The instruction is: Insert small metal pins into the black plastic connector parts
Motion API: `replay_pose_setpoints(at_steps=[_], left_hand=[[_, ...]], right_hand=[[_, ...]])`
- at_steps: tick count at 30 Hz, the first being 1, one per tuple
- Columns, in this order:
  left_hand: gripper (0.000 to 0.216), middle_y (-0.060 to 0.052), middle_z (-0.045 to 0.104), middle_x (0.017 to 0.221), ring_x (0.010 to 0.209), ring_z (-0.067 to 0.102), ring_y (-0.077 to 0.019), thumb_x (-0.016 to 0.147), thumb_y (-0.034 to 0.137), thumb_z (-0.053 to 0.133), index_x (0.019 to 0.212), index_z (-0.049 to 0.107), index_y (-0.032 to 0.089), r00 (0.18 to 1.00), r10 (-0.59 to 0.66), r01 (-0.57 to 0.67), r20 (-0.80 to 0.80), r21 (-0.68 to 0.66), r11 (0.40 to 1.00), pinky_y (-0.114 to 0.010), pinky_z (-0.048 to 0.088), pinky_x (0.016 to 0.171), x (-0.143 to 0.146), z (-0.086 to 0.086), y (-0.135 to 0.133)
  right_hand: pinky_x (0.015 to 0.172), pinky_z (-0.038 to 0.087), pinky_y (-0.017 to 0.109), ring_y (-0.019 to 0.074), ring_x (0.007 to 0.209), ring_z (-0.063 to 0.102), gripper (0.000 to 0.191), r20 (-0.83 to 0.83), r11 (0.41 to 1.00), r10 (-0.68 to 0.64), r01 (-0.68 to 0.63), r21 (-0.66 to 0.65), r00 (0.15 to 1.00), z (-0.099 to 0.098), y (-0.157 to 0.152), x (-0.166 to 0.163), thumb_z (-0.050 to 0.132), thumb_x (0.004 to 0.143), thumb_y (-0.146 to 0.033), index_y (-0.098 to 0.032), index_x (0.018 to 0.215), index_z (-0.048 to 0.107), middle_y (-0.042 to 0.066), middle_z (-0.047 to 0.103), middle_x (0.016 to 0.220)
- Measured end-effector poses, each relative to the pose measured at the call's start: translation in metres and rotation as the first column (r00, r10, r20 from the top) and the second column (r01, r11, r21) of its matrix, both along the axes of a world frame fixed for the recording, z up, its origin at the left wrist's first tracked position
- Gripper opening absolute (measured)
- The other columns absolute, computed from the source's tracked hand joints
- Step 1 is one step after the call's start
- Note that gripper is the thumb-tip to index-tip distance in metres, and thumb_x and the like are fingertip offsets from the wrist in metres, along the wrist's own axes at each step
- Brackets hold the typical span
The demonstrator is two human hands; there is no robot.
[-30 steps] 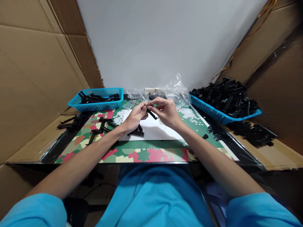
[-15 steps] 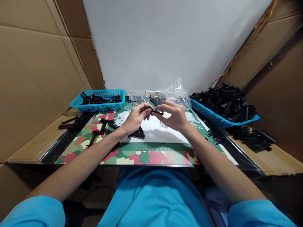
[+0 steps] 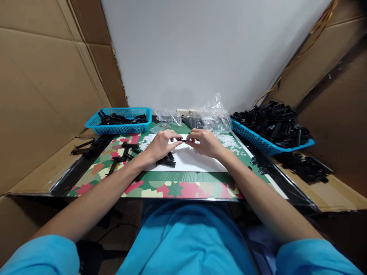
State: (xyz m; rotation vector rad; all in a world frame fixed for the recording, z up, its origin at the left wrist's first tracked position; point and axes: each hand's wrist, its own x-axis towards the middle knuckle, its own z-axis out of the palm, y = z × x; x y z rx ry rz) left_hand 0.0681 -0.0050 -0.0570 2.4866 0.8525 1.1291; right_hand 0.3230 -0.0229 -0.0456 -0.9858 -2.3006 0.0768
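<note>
My left hand (image 3: 160,146) and my right hand (image 3: 204,142) meet over a white sheet (image 3: 195,160) on the patterned mat (image 3: 172,188). Both pinch a small black plastic strip (image 3: 183,139) between their fingertips, low over the sheet. Just under my left hand lie a few more black strips (image 3: 166,160). Small white pieces (image 3: 145,142) are scattered left of my hands, and more white pieces (image 3: 229,140) lie to the right.
A blue basket (image 3: 119,120) with black parts stands at the back left. Another blue basket (image 3: 269,130), heaped with black parts, stands at the right. Clear plastic bags (image 3: 206,114) lie at the back. Loose black parts (image 3: 122,152) lie on the mat. Cardboard walls flank both sides.
Both hands have come down towards the white sheet with the black strip, which now lies level between the fingertips.
</note>
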Motion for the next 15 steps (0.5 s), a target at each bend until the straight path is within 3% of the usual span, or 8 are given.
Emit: replay_pose_setpoints(at_steps=[5, 10, 12, 15], left_hand=[[0.017, -0.009, 0.081, 0.091, 0.076, 0.069, -0.0227, 0.089, 0.031, 0.079, 0.102, 0.086, 0.021, 0.999, -0.010, 0.009, -0.033, -0.022, 1.000, -0.034, 0.048, 0.070, -0.007, -0.006, 0.007], [0.010, -0.008, 0.079, 0.083, 0.073, 0.069, -0.0221, 0.083, 0.025, 0.078, 0.090, 0.085, 0.021, 0.997, -0.055, 0.053, -0.059, -0.043, 0.998, -0.032, 0.046, 0.067, -0.007, -0.005, 0.005], [0.010, -0.007, 0.077, 0.080, 0.071, 0.067, -0.0210, 0.081, 0.023, 0.078, 0.088, 0.085, 0.021, 0.995, -0.063, 0.057, -0.081, -0.065, 0.996, -0.032, 0.044, 0.067, -0.007, -0.004, 0.005], [0.013, -0.005, 0.075, 0.076, 0.068, 0.064, -0.0190, 0.077, 0.018, 0.076, 0.086, 0.085, 0.021, 0.993, -0.102, 0.095, -0.063, -0.110, 0.989, -0.031, 0.042, 0.066, -0.008, -0.004, 0.005]], right_hand=[[0.073, 0.047, 0.034, 0.0180, 0.080, 0.065, 0.027, -0.135, 0.988, 0.043, -0.063, -0.143, 0.990, 0.009, -0.002, -0.003, 0.058, 0.107, -0.032, -0.022, 0.107, 0.082, 0.007, 0.076, 0.099], [0.083, 0.053, 0.039, 0.0224, 0.096, 0.070, 0.026, -0.238, 0.989, 0.016, -0.050, -0.137, 0.971, 0.016, -0.004, -0.011, 0.062, 0.106, -0.040, -0.027, 0.106, 0.084, 0.008, 0.078, 0.111], [0.083, 0.056, 0.040, 0.0224, 0.092, 0.072, 0.025, -0.268, 0.990, 0.001, -0.038, -0.135, 0.963, 0.014, -0.005, -0.017, 0.065, 0.104, -0.042, -0.026, 0.100, 0.085, 0.008, 0.078, 0.106], [0.081, 0.061, 0.042, 0.0222, 0.081, 0.074, 0.029, -0.391, 0.972, -0.038, -0.058, -0.230, 0.919, 0.009, -0.006, -0.027, 0.069, 0.101, -0.045, -0.021, 0.092, 0.082, 0.008, 0.078, 0.088]])
